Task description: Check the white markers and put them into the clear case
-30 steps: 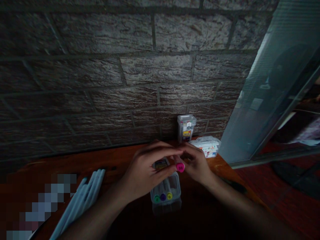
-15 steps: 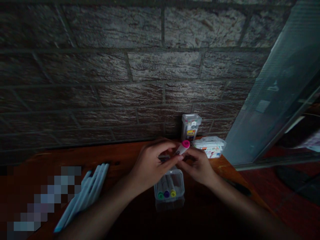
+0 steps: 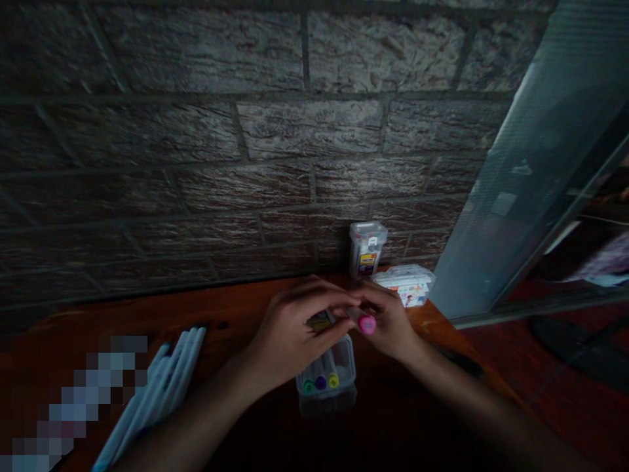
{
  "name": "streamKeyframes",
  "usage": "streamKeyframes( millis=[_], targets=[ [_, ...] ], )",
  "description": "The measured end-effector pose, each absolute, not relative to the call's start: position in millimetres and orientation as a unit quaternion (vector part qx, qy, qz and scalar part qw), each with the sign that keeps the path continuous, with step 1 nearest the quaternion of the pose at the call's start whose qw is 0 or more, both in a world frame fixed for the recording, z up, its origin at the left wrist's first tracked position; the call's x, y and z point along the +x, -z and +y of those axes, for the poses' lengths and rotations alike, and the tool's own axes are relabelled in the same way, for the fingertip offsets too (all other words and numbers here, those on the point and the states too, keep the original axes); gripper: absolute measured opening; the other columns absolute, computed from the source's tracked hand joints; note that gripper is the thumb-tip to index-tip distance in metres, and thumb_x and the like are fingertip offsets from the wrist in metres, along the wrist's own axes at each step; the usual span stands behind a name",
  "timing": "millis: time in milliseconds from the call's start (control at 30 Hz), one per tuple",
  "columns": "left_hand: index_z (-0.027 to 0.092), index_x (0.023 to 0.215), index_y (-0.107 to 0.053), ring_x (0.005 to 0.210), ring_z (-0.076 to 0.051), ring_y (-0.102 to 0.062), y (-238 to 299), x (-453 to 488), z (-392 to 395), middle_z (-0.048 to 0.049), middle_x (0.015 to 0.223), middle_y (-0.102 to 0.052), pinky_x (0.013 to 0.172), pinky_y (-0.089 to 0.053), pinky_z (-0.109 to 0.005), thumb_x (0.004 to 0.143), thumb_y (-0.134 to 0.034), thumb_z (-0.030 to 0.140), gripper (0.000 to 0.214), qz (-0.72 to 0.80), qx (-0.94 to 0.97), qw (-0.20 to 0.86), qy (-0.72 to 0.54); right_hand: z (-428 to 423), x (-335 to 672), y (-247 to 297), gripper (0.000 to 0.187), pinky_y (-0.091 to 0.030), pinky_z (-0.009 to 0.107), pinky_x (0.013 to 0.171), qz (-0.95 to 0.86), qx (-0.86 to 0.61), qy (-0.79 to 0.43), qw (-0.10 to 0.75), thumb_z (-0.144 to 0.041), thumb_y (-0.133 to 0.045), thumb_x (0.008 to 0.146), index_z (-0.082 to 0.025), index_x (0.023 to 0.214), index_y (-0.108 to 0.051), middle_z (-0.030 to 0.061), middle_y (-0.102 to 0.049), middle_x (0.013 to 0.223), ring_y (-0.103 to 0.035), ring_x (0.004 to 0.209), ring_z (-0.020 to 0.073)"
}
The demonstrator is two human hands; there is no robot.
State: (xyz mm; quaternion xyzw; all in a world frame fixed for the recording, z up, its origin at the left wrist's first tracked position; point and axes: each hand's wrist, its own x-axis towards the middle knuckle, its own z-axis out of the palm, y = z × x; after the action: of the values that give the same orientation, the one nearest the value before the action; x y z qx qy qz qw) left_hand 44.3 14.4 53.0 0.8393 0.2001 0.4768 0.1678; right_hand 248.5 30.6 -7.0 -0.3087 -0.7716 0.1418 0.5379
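Observation:
Both of my hands meet over a clear plastic marker box (image 3: 327, 383) on the wooden table (image 3: 230, 308). My left hand (image 3: 289, 331) and my right hand (image 3: 388, 321) pinch a white marker with a pink cap (image 3: 366, 324) between their fingertips. The pink end points toward me. Three markers with green, purple and yellow caps (image 3: 320, 382) stand in the box below. A small dark label or card shows under my left fingers.
Several pale blue-white pens (image 3: 162, 387) lie at the left of the table. A tall clear container (image 3: 367, 248) and a flat clear box with a printed label (image 3: 405, 285) stand against the brick wall. A glass panel (image 3: 531, 177) rises at the right.
The marker has swung round: half a second ago its pink cap pointed up and away, now it points down toward me. Both hands stay over the box.

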Motion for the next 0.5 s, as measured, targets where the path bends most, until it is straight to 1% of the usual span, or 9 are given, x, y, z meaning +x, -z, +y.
streamKeyframes(
  millis=[167,300,500],
  targets=[
    [0.019,0.105,-0.077,0.087,-0.017,-0.074,-56.2,44.3,11.9,-0.0059,0.098,-0.079,0.078,-0.060,-0.030,0.084,-0.077,0.010,0.023,0.188,0.848,0.151,-0.471,31.5,250.0,7.0,0.010,-0.048,0.031,0.062,-0.774,-0.312,-0.128,0.536,-0.029,-0.073,0.092,-0.023,0.101,-0.075,0.0035,-0.070,0.081,-0.064,0.071,0.0187],
    [0.020,0.106,-0.076,0.088,-0.018,-0.074,-56.1,43.5,12.4,-0.0061,0.099,-0.079,0.079,-0.060,-0.030,0.084,-0.077,0.009,0.025,0.183,0.851,0.138,-0.472,32.3,250.6,7.0,0.010,-0.051,0.033,0.067,-0.775,-0.308,-0.126,0.537,-0.030,-0.074,0.093,-0.023,0.100,-0.075,0.0045,-0.072,0.084,-0.066,0.074,0.0195],
    [0.019,0.106,-0.076,0.089,-0.018,-0.074,-56.7,43.2,12.4,-0.0062,0.099,-0.079,0.079,-0.060,-0.030,0.084,-0.077,0.009,0.025,0.182,0.854,0.136,-0.468,31.3,250.8,6.1,0.009,-0.053,0.033,0.067,-0.775,-0.311,-0.126,0.536,-0.028,-0.074,0.092,-0.024,0.100,-0.076,0.0046,-0.073,0.084,-0.067,0.075,0.0200]
  ],
)
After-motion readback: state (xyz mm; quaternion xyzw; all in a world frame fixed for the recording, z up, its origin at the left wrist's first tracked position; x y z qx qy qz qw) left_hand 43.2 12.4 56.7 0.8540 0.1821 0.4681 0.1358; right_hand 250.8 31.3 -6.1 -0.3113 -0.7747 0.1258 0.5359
